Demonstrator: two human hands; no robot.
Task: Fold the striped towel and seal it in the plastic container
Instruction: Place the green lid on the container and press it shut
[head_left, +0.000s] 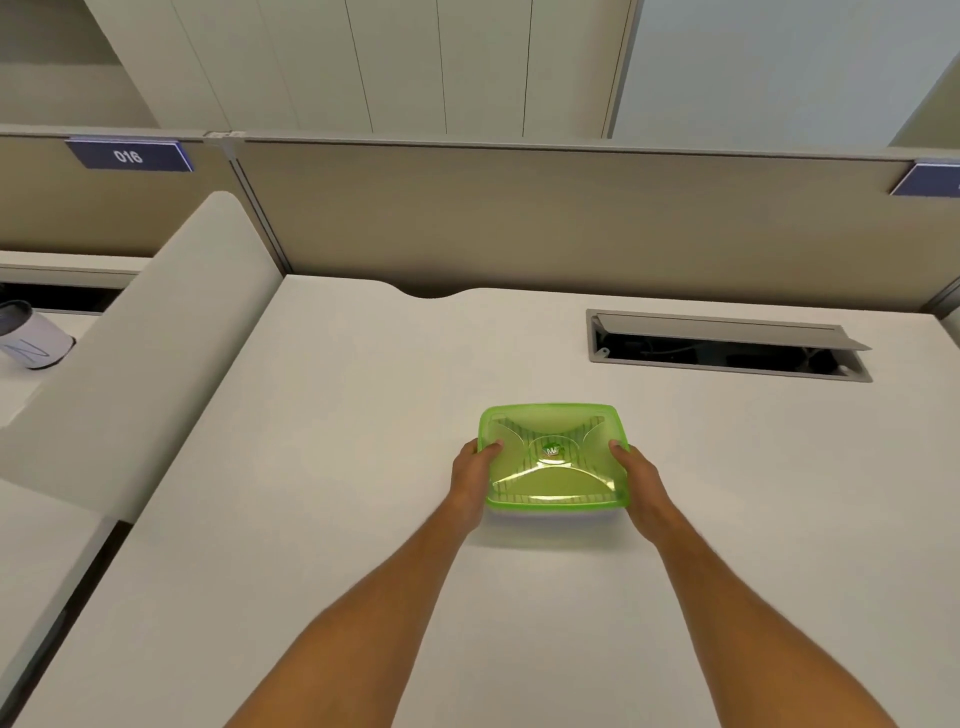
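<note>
Two hands close on a green plastic container on a pale surface: the left hand clasps its left side with the thumb up on the lid, while the right hand clasps the right side the same way. The striped towel lies folded inside, its stripes showing through the translucent lid.

The lid looks seated, but whether every edge has snapped down cannot be told. Uneven thumb pressure could leave one corner unsealed, and a bulging fold of cloth might push the lid back up.

Count: two hands, one container, one lid, one towel. Farther out sit one open cable hatch, one white cup on the neighbouring desk, and two blue number plates.
</note>
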